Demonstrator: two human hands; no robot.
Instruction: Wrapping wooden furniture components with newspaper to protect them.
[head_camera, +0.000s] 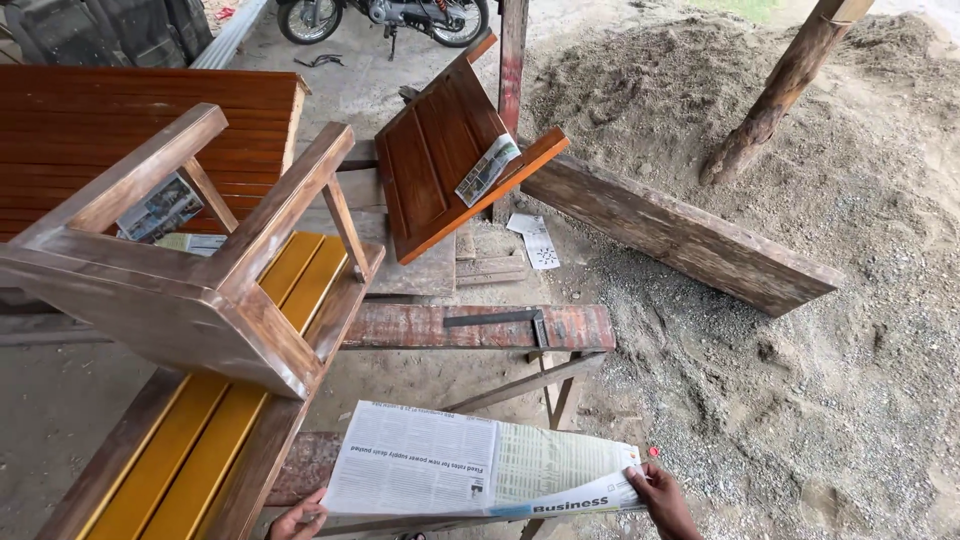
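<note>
Holding a newspaper (470, 468) by its two near corners, the person is keeping it spread flat at the near edge of the scene. The left hand (298, 520) is pinching the near left corner, its fingers curled under the paper's edge, and only part of that hand is showing. The right hand (660, 498) is gripping the near right corner, with the thumb on top of the page and the other fingers hidden beneath it. The newspaper is lying just right of a long bench (215, 420) with yellow slats, and it is covering part of a reddish plank (470, 326) frame below it. A wooden stool (190, 270) is resting upside down on the bench, its legs pointing up and far left. Farther off, a brown wooden panel (440, 150) is leaning tilted, with a folded paper (488, 168) tucked on its right side. A heavy weathered beam (680, 235) is lying on the sandy ground (800, 380) to the right. A motorbike (385, 15) is standing at the far edge.
</note>
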